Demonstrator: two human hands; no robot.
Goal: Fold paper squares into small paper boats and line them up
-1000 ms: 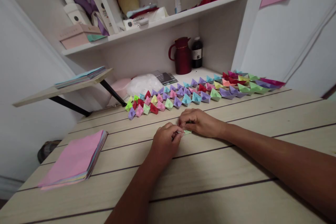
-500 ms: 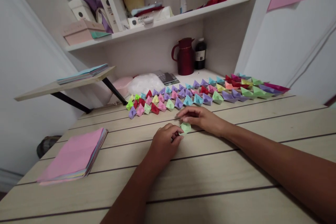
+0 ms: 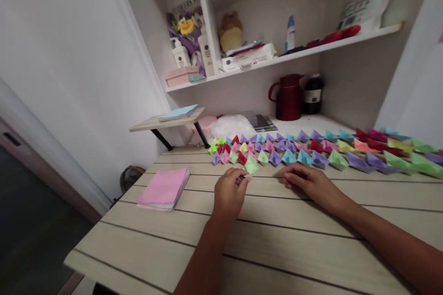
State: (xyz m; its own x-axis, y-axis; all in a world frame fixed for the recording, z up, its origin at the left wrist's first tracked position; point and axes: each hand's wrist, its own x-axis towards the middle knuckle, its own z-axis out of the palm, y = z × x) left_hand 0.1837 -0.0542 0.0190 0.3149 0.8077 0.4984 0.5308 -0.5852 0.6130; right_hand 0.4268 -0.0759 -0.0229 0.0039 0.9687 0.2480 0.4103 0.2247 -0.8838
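Note:
My left hand point(image 3: 230, 191) pinches a small light green paper boat point(image 3: 251, 166) between thumb and fingers, just in front of the left end of a long row of coloured paper boats point(image 3: 311, 152). My right hand point(image 3: 306, 182) lies on the wooden table point(image 3: 277, 239) to the right, fingers loosely curled and flat, holding nothing. A stack of coloured paper sheets point(image 3: 163, 189), pink on top, rests at the table's left side.
Behind the boats stand a dark red jug point(image 3: 288, 97), a dark bottle point(image 3: 312, 95) and a clear plastic bag point(image 3: 232, 126). A small raised shelf point(image 3: 166, 122) carries paper. The wall shelf point(image 3: 277, 57) above holds bottles and boxes. The table's left edge drops to the floor.
The camera has swung left and back. My left hand has carried the green boat up toward the row's left end; my right hand has let go of it and rests on the table.

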